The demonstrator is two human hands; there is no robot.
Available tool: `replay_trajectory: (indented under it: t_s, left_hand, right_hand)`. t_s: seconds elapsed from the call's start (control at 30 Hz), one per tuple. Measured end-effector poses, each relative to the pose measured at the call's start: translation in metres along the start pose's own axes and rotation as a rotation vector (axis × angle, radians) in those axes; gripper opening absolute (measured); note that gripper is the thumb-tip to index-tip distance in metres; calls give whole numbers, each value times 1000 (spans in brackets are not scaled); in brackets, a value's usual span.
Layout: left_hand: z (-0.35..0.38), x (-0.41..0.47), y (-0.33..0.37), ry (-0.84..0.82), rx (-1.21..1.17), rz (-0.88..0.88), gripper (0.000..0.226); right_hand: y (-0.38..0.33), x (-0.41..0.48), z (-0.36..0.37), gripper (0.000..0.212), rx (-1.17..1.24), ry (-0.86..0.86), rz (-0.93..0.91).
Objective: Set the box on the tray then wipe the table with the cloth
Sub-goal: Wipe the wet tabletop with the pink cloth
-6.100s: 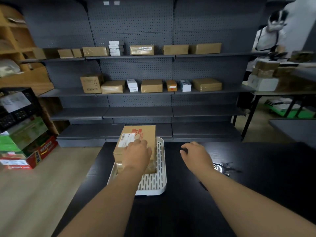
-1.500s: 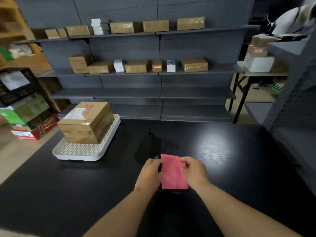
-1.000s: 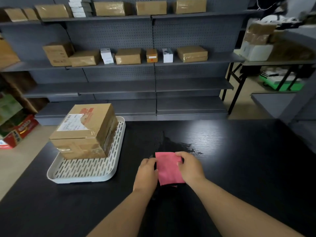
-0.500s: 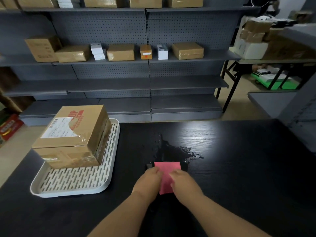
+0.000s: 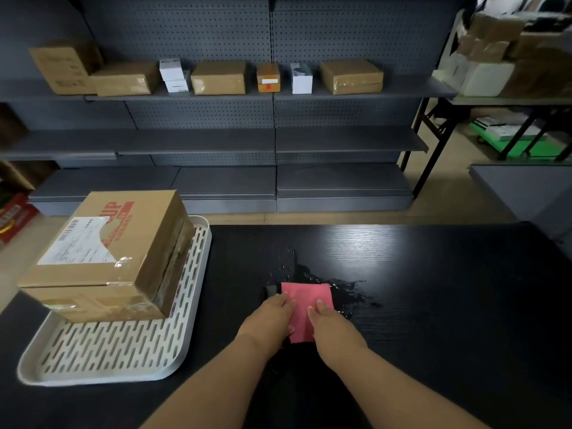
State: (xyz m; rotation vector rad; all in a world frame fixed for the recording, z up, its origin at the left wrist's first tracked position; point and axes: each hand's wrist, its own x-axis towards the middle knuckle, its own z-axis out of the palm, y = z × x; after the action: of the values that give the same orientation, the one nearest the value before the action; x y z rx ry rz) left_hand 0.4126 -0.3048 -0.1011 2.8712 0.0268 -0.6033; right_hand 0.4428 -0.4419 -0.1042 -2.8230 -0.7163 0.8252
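Note:
A taped cardboard box [image 5: 111, 252] with a shipping label stands on the far half of a white slotted tray [image 5: 105, 351] at the left of the black table [image 5: 448, 305]. A pink cloth [image 5: 305, 300] lies flat on the table at the near edge of a wet patch [image 5: 312, 275]. My left hand [image 5: 269, 318] presses on the cloth's left side and my right hand [image 5: 332, 325] presses on its right side, fingers flat. A dark layer shows under the cloth's left corner.
Beyond the table stand grey pegboard shelves [image 5: 272, 140] with several cardboard and white boxes. A folding table [image 5: 507, 102] piled with parcels is at the right. Coloured cartons [image 5: 12, 212] sit on the floor at the left.
The box went onto the tray and my hands took the pink cloth. Over the last second both hands slid the cloth forward onto the near edge of the wet patch.

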Motion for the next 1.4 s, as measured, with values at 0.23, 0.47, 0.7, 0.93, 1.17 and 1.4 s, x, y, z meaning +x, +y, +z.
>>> replay_trajectory:
  t_s: [0.23, 0.47, 0.7, 0.93, 1.17, 1.4]
  left_hand:
    - [-23, 60, -18, 15, 14, -5, 60]
    - [-39, 101, -32, 17, -10, -30, 62]
    - [-46, 103, -29, 12, -16, -45, 62]
    - [-38, 80, -14, 4, -14, -49, 62]
    - [-16, 43, 12, -11, -7, -42, 64]
    - [3, 8, 43, -12, -17, -20, 62]
  right_hand:
    - [8, 66, -31, 60, -3, -20, 23]
    - [9, 111, -61, 73, -77, -107, 22]
    - [10, 114, -64, 74, -90, -127, 30]
    - [12, 86, -51, 71, -91, -92, 45]
    - [21, 41, -28, 62, -48, -88, 75]
    - [37, -5, -9, 64, -54, -74, 63]
